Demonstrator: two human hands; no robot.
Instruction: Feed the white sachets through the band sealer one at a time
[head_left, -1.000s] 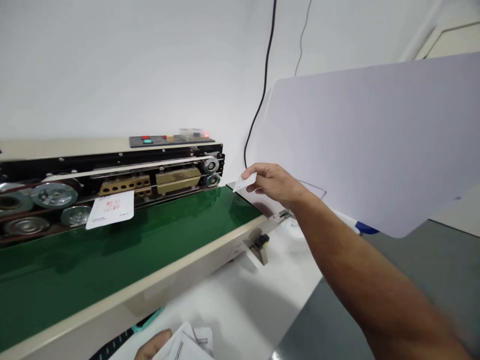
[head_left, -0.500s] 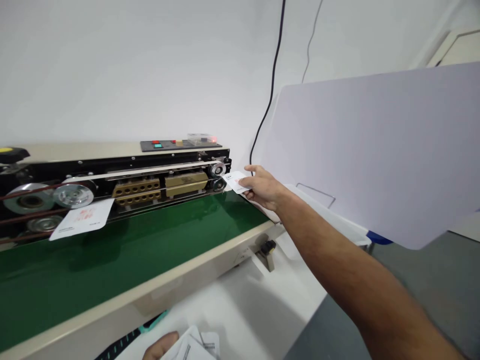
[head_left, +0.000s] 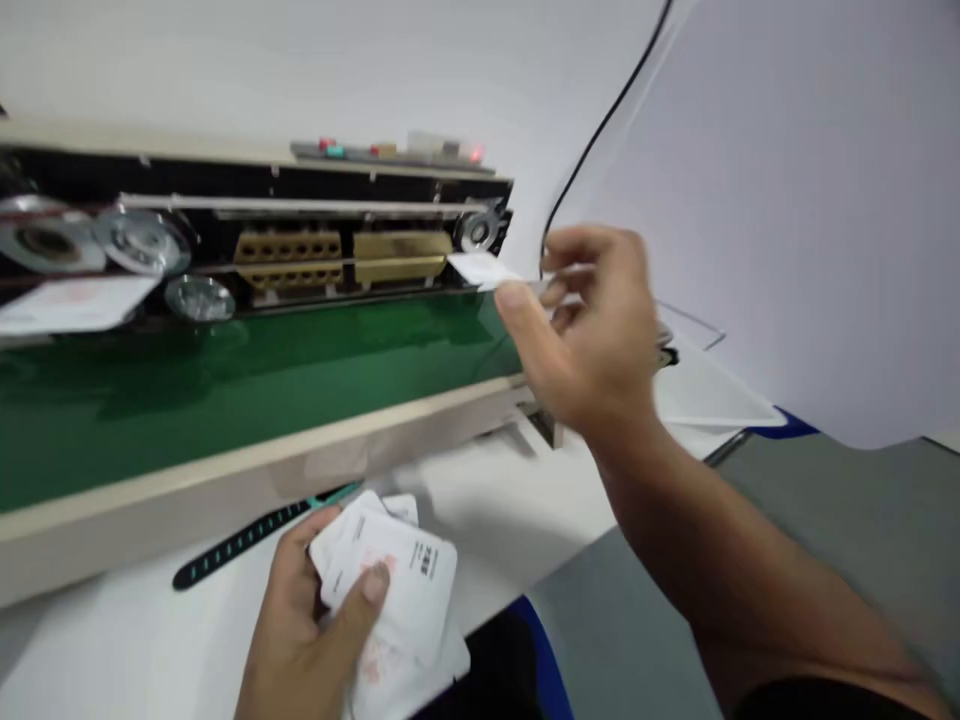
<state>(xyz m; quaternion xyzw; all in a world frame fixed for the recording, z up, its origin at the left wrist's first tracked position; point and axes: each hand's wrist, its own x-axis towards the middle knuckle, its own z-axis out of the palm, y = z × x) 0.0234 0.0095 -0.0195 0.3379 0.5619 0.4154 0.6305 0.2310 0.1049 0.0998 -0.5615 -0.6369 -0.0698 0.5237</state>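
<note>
My left hand [head_left: 315,620] grips a fanned stack of several white sachets [head_left: 412,580] with red and black print, thumb across the top one. At the right end of the band sealer [head_left: 292,190], a single white sachet [head_left: 480,268] sticks out near the roller, above the green conveyor belt [head_left: 337,350]. Just right of that sachet is my right hand [head_left: 592,330], blurred, thumb and fingers apart and holding nothing. Another white sachet [head_left: 79,303] lies further left along the sealer, beside its metal wheels.
A black strap with teal marks [head_left: 240,545] lies on the white table [head_left: 517,500] below the conveyor edge. Buttons [head_left: 330,149] sit on the sealer's top. A black cable [head_left: 607,115] hangs at the wall, and a large pale panel [head_left: 787,200] stands right.
My right hand has let go of the sachet at the sealer's right end. The other sachet has shifted left. The view has tilted down, showing more of my left hand and its stack.
</note>
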